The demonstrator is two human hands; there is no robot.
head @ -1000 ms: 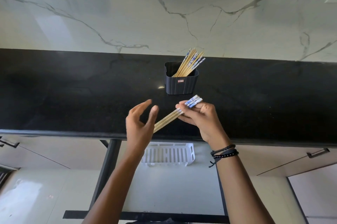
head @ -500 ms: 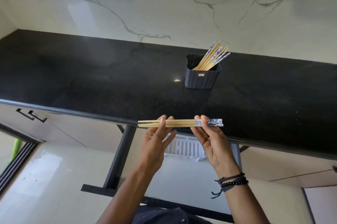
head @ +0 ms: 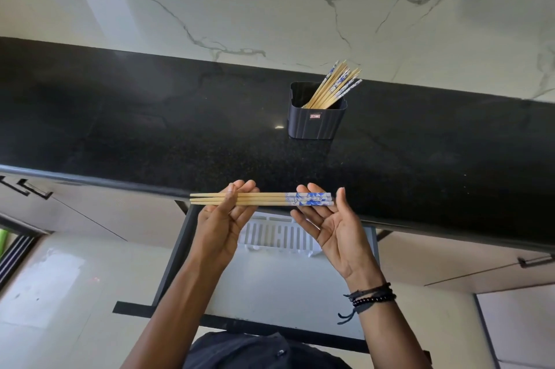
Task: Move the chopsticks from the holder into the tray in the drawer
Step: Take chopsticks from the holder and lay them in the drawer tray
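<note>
Left hand [head: 222, 220] pinches chopsticks [head: 264, 199] | right hand [head: 335, 226] flat beneath | along counter [head: 120, 143] edge | tray [head: 274, 238] below

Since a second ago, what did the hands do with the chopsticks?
The left hand came in and pinched the plain ends of the held chopsticks, which only the right hand gripped before. They swung from slanted to level, and the right hand's fingers opened to carry the patterned ends. The holder, its remaining chopsticks and the tray in the drawer stayed put.
</note>
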